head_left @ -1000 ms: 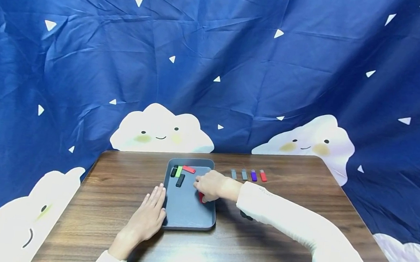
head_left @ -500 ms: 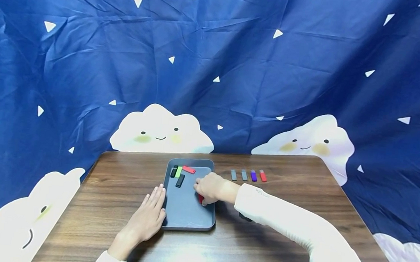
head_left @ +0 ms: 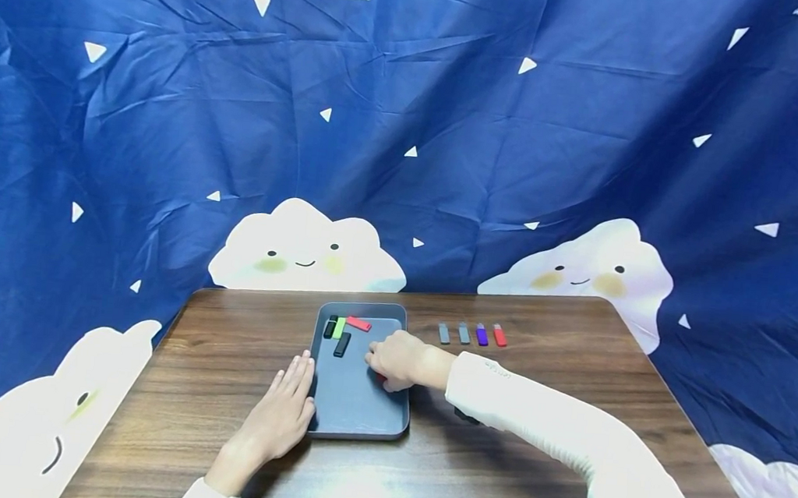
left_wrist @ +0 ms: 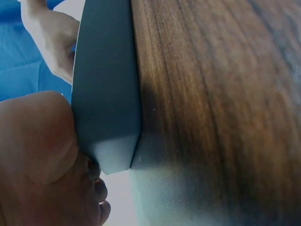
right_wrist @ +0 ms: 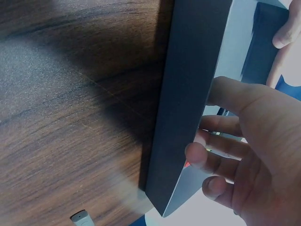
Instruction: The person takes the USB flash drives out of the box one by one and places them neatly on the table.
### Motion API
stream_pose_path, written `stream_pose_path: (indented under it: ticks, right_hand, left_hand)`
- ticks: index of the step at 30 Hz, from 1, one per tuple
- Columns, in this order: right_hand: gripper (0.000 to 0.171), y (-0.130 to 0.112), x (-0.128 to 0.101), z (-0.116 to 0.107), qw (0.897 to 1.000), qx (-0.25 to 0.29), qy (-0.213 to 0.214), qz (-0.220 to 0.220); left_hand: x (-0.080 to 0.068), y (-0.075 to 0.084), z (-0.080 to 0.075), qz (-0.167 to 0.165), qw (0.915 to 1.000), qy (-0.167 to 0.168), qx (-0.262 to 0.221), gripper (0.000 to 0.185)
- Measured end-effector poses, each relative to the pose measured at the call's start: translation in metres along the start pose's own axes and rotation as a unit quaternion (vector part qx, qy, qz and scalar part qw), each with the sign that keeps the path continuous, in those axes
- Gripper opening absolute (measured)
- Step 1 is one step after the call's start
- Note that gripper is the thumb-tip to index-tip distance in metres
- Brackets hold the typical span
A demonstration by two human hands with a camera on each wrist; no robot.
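Observation:
A grey tray (head_left: 356, 436) lies on the table, its outer wall (left_wrist: 106, 80) filling the middle of the left wrist view. My left hand (head_left: 279, 413) rests along its left side with fingers straight. My right hand (head_left: 400, 358) reaches over the right rim and pinches a red USB stick (head_left: 380, 377), mostly hidden under the fingers. Farther back in the tray lie a black USB stick (head_left: 330, 326), a green one (head_left: 339, 328), a red one (head_left: 358, 324) and another black one (head_left: 342, 345).
Right of the tray, on the wooden table (head_left: 543, 385), stand in a row two grey USB sticks (head_left: 444, 333), a purple one (head_left: 481, 334) and a red one (head_left: 500, 335). A blue curtain (head_left: 448, 167) with white clouds hangs behind the table.
Less of the red USB stick shows under my right hand, which has shifted slightly within the tray. My left hand has stayed at the tray's left side.

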State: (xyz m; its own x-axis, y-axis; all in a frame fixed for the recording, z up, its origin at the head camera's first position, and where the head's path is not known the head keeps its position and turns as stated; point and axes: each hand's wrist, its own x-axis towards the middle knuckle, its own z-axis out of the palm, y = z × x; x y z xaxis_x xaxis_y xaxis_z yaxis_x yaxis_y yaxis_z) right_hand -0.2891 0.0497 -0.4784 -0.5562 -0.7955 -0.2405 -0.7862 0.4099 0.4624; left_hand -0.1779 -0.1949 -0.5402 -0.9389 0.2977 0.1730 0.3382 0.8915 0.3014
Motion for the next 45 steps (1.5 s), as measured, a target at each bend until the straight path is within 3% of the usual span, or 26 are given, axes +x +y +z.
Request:
stream_pose_path:
  ticks: [6,12,21,28,33,45]
  right_hand:
    - [0.044,0.001,-0.001,0.000,1.000,0.012,-0.003,-0.002]
    - [0.049,0.005,-0.001,-0.001,1.000,0.022,0.003,-0.005]
    - [0.047,0.015,-0.004,-0.003,0.997,0.058,0.054,-0.001]
    - [0.042,0.025,-0.013,-0.008,0.991,0.097,0.092,-0.002]
    - [0.047,0.031,-0.020,-0.012,0.988,0.112,0.109,0.003]
    - [0.044,0.041,-0.033,-0.015,0.981,0.152,0.122,0.020]
  left_hand:
    - [0.001,0.003,-0.003,-0.013,0.9996,-0.018,0.016,0.061]
    - [0.000,0.002,-0.003,-0.010,0.9997,-0.013,0.017,0.061]
    - [-0.002,-0.004,0.005,0.010,0.9997,0.021,0.001,0.061]
    - [-0.001,-0.005,0.005,0.004,0.9999,0.011,-0.005,0.062]
    - [0.001,-0.009,0.009,-0.003,0.9997,-0.001,0.024,0.063]
    - [0.001,-0.013,0.013,0.002,0.9996,0.007,0.026,0.063]
